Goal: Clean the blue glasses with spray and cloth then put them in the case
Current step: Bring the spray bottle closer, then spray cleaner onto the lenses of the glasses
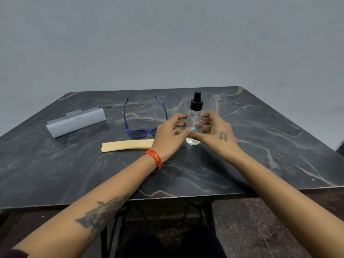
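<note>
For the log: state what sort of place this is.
Probably a plain indoor room, staged for the task: a dark marble-look table against a bare grey wall, speckled stone floor below.

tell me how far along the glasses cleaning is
Nothing looks done yet. The blue glasses lie unfolded on the table, the cloth lies flat, and the case sits apart. Both the left hand and right hand are around the spray bottle. Spraying, wiping and casing remain.
</note>
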